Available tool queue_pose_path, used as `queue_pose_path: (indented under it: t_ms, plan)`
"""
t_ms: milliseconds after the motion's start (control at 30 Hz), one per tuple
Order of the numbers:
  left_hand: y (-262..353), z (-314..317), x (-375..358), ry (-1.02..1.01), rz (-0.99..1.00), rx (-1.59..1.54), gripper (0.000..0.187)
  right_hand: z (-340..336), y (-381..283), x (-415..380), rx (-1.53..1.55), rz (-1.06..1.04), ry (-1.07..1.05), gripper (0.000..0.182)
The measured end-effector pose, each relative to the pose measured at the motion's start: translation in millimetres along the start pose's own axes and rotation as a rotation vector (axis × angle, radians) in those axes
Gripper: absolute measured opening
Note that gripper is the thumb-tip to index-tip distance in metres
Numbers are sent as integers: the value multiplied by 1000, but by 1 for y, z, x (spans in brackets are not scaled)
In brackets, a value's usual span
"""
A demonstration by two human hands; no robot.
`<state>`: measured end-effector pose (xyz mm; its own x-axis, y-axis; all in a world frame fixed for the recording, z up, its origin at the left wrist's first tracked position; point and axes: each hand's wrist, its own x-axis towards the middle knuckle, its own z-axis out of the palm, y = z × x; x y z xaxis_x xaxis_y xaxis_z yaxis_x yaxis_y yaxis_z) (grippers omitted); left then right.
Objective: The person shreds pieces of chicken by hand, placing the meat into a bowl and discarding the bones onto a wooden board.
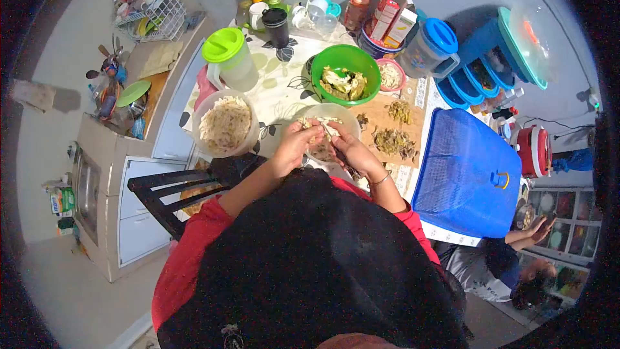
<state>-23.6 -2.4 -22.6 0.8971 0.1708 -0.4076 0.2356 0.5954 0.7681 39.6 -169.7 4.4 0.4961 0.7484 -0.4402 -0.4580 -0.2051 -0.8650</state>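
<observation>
Both my hands are raised over a translucent bowl (332, 115) at the table's near edge. The fingers of my left hand (297, 144) are closed on pale shredded food. My right hand (352, 148) is pinched against the same food, close beside the left. More pale shreds lie in the bowl under them. To the left stands a round tub (225, 124) full of shredded food. Beyond the hands, a green bowl (345, 74) holds pale and greenish pieces. Brownish-green scraps (395, 143) lie in piles on a wooden board (381, 118) at the right.
A green-lidded pitcher (231, 64), black cup (276, 28), pink bowl (391, 75) and blue-lidded pitcher (431, 45) stand farther back. A blue mesh cover (465, 171) is on the right, a black chair (171, 197) on the left. Another person (484, 271) is at lower right.
</observation>
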Motion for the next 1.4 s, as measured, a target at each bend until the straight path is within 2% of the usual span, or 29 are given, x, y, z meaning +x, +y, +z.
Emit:
queue_pose_path:
  t_ms: [167,367,467,600,700,733,833,867,933,967,1000,1067,1167,1300,1367,1400]
  plan:
    - [-1,2,-1,40,51,-13,8,12,-10,-3,-78,-38,-20,33]
    - [1,0,0,83,-9,-34,5,11,-9,0,-121,12,-11,34]
    - [6,-6,2,92,-24,-48,5,12,-24,-10,143,13,-104,34]
    - [6,-4,-1,105,22,1,6,8,-9,5,-239,-22,-71,36]
    - [10,-1,-2,136,26,-12,7,-3,10,28,-308,-214,116,36]
    - [12,-2,-2,147,23,-17,8,-9,4,24,-250,-122,76,36]
    - [-3,-22,10,-13,134,203,16,7,-17,7,-185,35,26,35]
    - [-9,-25,12,-16,132,181,14,0,-4,13,-151,64,-68,36]
    - [-1,-11,3,-22,130,135,13,10,-3,15,-247,20,93,38]
    - [3,-9,2,-34,68,77,15,14,-4,16,-296,-2,170,39]
    - [8,-9,2,-45,7,19,18,-17,47,46,-521,-171,235,42]
    - [10,-11,2,-69,-49,-28,22,-31,58,53,-629,-175,252,40]
    - [7,-12,3,-101,-55,1,26,-22,47,41,-611,-250,311,32]
    - [1,-17,7,-91,-29,48,29,-20,37,34,-549,-172,209,34]
    - [-7,-22,13,-66,34,108,31,-14,18,23,-363,-95,98,38]
    - [-10,-24,15,-44,76,158,33,-5,-2,11,-175,-27,31,39]
